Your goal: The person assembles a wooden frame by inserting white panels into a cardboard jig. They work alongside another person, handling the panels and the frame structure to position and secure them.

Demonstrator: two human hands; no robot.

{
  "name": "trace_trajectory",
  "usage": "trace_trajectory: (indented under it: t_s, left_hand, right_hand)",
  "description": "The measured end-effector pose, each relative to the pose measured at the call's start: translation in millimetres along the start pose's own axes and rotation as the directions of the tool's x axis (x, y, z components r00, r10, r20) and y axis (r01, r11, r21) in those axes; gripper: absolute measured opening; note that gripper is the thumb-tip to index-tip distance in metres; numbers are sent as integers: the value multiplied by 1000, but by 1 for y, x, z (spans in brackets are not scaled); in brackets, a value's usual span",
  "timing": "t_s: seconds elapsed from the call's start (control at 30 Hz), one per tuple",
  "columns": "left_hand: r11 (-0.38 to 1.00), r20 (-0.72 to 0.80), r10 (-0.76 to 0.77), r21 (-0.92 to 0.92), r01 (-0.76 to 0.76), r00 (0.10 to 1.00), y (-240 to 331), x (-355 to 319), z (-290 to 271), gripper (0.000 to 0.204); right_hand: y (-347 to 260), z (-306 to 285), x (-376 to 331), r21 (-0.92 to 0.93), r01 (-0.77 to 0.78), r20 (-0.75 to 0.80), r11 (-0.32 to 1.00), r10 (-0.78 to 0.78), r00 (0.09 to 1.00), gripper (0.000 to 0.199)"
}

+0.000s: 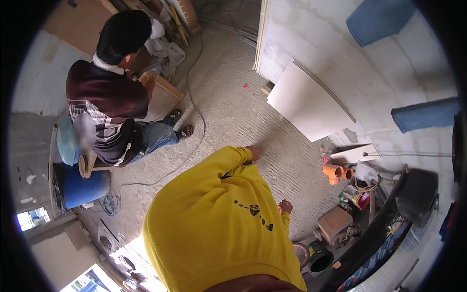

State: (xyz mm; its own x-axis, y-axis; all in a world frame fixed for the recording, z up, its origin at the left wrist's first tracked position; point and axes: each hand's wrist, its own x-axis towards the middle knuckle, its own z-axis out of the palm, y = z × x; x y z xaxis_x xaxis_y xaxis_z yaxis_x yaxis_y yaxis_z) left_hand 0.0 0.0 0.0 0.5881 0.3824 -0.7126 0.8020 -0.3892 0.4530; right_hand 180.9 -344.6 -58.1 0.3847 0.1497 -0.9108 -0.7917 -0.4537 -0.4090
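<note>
I wear a yellow hooded top (219,214) with dark lettering, and its sleeves cover both arms. My left hand (253,154) comes out of its cuff in front of my body; its fingers are too small and hidden to make out. Lower and to the right, my right hand (286,207) has its fingers curled in, with nothing visible in them. Both hands are over the rough, ridged concrete floor (228,112), apart from the things around. At the left a seated person (104,97) in a maroon top has a hand at a wood-framed panel (164,97).
A pale board stack (306,100) leans on the right block wall. Orange pipe fittings (332,173), a cardboard box (334,224) and a dark green bucket (320,259) stand right. A cable (198,104) crosses the floor. A blue barrel (87,185) lies left.
</note>
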Motion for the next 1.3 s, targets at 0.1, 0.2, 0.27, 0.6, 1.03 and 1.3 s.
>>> trace_trajectory:
  t_s: [0.1, 0.2, 0.27, 0.6, 1.03, 1.3]
  left_hand:
    - [961, -115, -132, -256, 99, 985, -30, -1, 15, 40]
    - [915, -193, -311, -325, 238, 931, -86, -13, 20, 38]
    - [851, -236, -427, -430, 300, 873, -128, -34, 42, 43]
    - [348, 35, -797, -789, 506, 603, -100, -81, 121, 40]
    - [325, -49, -705, -909, 261, 707, -49, 9, 89, 34]
    - [385, -101, -744, -873, 300, 660, -138, 11, 16, 33]
  right_hand:
    - [-61, 0, 43, -331, 95, 33, 939, -89, 996, 15]
    - [-120, 39, 88, -384, 174, 167, 907, -116, 979, 16]
    - [-157, 81, 90, -619, 345, 240, 706, -249, 938, 15]
    - [-247, 216, 140, -705, 706, 683, -57, -322, 656, 27]
    - [-414, 268, 197, -355, 480, 727, -802, 86, 681, 21]
    - [-374, 393, 168, -620, 608, 721, -496, -57, 690, 27]
